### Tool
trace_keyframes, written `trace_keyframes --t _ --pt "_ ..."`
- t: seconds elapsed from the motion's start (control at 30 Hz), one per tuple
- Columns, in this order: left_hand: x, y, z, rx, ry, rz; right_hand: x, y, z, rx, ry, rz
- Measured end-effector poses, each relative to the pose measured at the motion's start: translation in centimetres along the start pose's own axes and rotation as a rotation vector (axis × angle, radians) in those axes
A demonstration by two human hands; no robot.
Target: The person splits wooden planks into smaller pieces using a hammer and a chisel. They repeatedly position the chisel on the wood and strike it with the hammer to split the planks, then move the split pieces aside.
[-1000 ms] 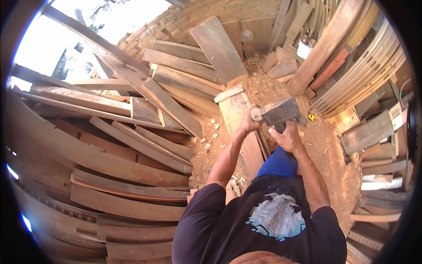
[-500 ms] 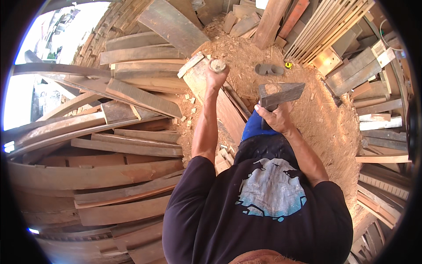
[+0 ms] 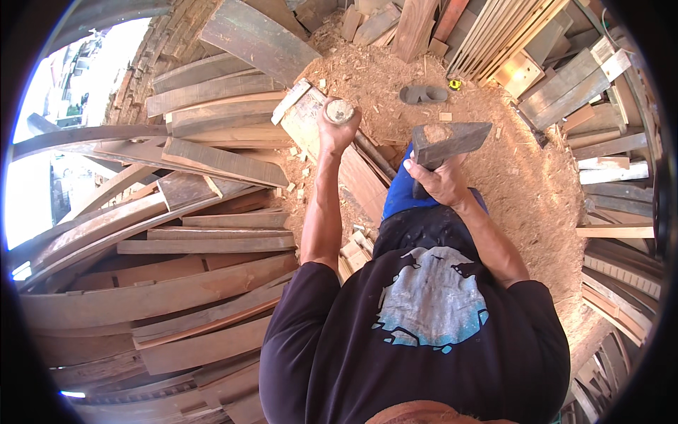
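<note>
My left hand is closed round the upright wooden handle of what looks like a chisel. Its round, pale, worn end faces up, and my fist hides the lower part. Under that hand lies a long reddish board, with a paler, scuffed far end. My right hand grips the handle of an axe-like tool with a dark wedge-shaped head. Pale wood shows in the top of the head, which is held above my blue-clad leg, right of the chisel and apart from it.
Curved planks are stacked along the left. More boards line the right. Sawdust and chips cover the floor. Beyond the hands are a grey sandal-like object, a yellow tape measure and slats.
The view has shifted slightly. My left hand appears a little lower and further left in the picture. Both hands keep hold of their tools.
</note>
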State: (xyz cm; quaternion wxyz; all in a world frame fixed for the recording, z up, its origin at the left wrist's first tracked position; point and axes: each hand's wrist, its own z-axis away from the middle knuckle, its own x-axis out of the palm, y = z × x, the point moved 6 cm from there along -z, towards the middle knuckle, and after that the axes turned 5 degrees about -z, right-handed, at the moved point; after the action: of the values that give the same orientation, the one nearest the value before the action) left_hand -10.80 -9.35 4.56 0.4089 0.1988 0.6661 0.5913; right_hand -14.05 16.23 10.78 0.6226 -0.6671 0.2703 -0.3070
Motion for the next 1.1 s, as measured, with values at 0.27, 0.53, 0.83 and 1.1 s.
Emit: trace_keyframes --t 0.27,0.53,0.83,1.1 --pt "0.3 -1.2 -0.3 -0.03 -0.004 -0.001 -0.2 0.1 -0.3 -0.078 0.032 0.01" --pt "0.4 -1.2 0.1 -0.046 0.003 0.019 -0.3 1.0 -0.1 0.015 0.012 -0.053" --pt "2.5 -2.5 0.8 0.074 -0.068 -0.08 0.4 -4.0 -2.4 -0.289 0.153 0.151" --pt "3.8 -1.1 1.6 0.293 -0.136 -0.21 1.8 0.7 -9.0 0.076 -0.302 1.087"
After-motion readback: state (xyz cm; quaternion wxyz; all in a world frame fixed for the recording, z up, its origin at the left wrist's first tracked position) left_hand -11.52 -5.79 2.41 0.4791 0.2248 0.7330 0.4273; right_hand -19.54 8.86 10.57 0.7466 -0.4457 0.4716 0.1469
